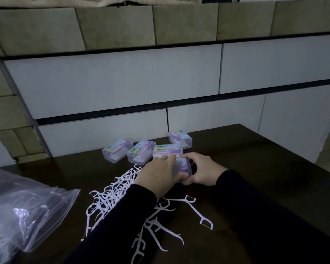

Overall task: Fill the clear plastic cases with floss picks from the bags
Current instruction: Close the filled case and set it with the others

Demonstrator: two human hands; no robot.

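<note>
Clear case [182, 167] half-hidden between left hand [156, 175], right hand [202, 171].

Dark table [255, 168] against a seemingly tiled wall [122, 80], dim light

Dark wooden table [255, 168]: four closed clear cases [140, 151] sit by the wall, loose white floss picks [110, 199] sprawl mid-table, a clear plastic bag [27, 212] lies at left.

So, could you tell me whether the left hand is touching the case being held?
Touching. The head view shows the left hand gripping the case, fingers curled over its near side.
</note>
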